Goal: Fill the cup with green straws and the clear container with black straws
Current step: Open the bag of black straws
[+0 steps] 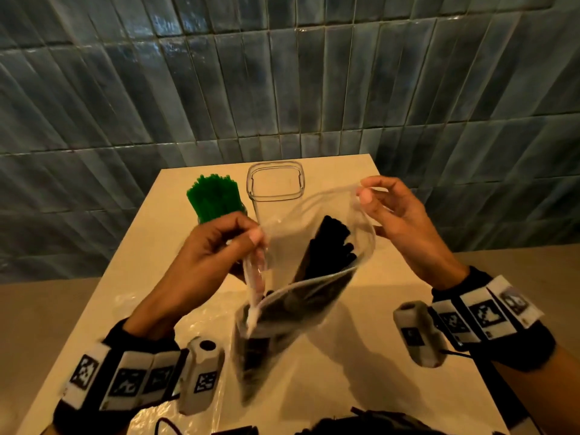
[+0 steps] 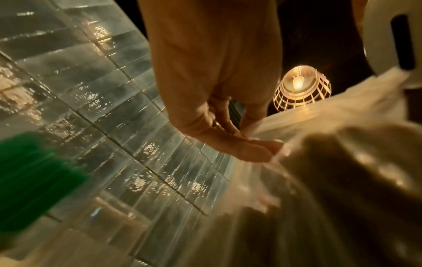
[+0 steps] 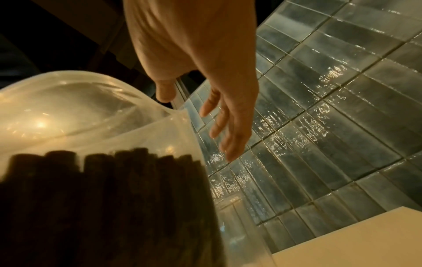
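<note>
In the upper left of the table we see the green straws bunched upright, their cup hidden behind our left hand, whose grip pinches the left lip of a clear plastic bag. At centre the bag hangs open above the table, black straws inside it. Just behind it stands the clear container. At right, our right hand pinches the bag's far lip with thumb and forefinger, the other fingers spread.

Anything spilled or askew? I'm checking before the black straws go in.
Nothing stands out. Green straws stand bundled, the clear plastic container sits upright and empty, and both hands hold the clear plastic bag of black straws open.
</note>
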Demonstrator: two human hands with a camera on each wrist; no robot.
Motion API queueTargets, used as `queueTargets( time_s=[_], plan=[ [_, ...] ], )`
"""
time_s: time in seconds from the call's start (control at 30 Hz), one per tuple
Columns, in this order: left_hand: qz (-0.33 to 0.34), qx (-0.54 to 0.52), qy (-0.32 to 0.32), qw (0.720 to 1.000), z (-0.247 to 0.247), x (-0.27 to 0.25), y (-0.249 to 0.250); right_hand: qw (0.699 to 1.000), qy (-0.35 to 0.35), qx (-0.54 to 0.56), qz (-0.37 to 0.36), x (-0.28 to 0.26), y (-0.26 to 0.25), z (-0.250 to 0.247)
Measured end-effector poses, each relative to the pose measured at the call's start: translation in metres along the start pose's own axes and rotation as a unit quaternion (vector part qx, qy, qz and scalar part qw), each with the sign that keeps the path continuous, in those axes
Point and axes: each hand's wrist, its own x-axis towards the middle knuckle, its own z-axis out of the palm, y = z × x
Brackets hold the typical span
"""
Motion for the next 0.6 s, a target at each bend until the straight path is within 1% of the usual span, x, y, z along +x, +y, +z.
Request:
queueTargets(
  time_s=[0.1, 0.13, 0.17, 0.2, 0.23, 0.27, 0.3, 0.33, 0.37, 0.4, 0.47, 0.5, 0.57, 0.6],
  plan=[
    [0.055, -0.003, 0.047, 0.997, 0.002, -0.003, 0.018, 0.995, -0.077, 0.010, 0.068, -0.002, 0.001, 0.007],
    [0.063, 0.006, 0.053, 0.997, 0.005, -0.005, 0.024, 0.993, -0.086, -0.004, 0.084, -0.002, 0.005, 0.010],
    [0.062, 0.022, 0.059, 0.996, 0.011, -0.007, 0.027, 0.993, -0.078, -0.035, 0.084, -0.002, 0.010, 0.012],
    [0.049, 0.040, 0.063, 0.996, 0.018, -0.008, 0.027, 0.993, -0.057, -0.081, 0.064, -0.001, 0.018, 0.012],
    [0.030, 0.054, 0.064, 0.996, 0.026, -0.010, 0.024, 0.990, -0.025, -0.136, 0.027, -0.001, 0.025, 0.013],
    [0.010, 0.072, 0.059, 0.996, 0.036, -0.011, 0.016, 0.980, 0.014, -0.196, -0.026, -0.002, 0.033, 0.013],
    [-0.014, 0.092, 0.051, 0.994, 0.045, -0.011, 0.003, 0.963, 0.042, -0.250, -0.091, -0.005, 0.039, 0.014],
    [-0.042, 0.107, 0.046, 0.992, 0.053, -0.011, -0.012, 0.949, 0.033, -0.282, -0.139, -0.009, 0.046, 0.015],
    [-0.070, 0.113, 0.041, 0.990, 0.060, -0.011, -0.029, 0.936, -0.014, -0.310, -0.162, -0.014, 0.049, 0.017],
    [-0.096, 0.112, 0.036, 0.988, 0.067, -0.011, -0.043, 0.922, -0.085, -0.339, -0.170, -0.019, 0.054, 0.020],
    [-0.126, 0.111, 0.013, 0.986, 0.080, -0.013, -0.063, 0.882, -0.224, -0.390, -0.137, -0.028, 0.072, 0.023],
    [-0.124, 0.119, 0.002, 0.985, 0.086, -0.014, -0.069, 0.868, -0.260, -0.408, -0.114, -0.030, 0.081, 0.024],
    [-0.101, 0.146, -0.009, 0.984, 0.096, -0.015, -0.078, 0.833, -0.310, -0.453, -0.065, -0.034, 0.103, 0.027],
    [-0.093, 0.154, -0.019, 0.984, 0.100, -0.016, -0.080, 0.829, -0.328, -0.451, -0.033, -0.033, 0.114, 0.029]
  ],
)
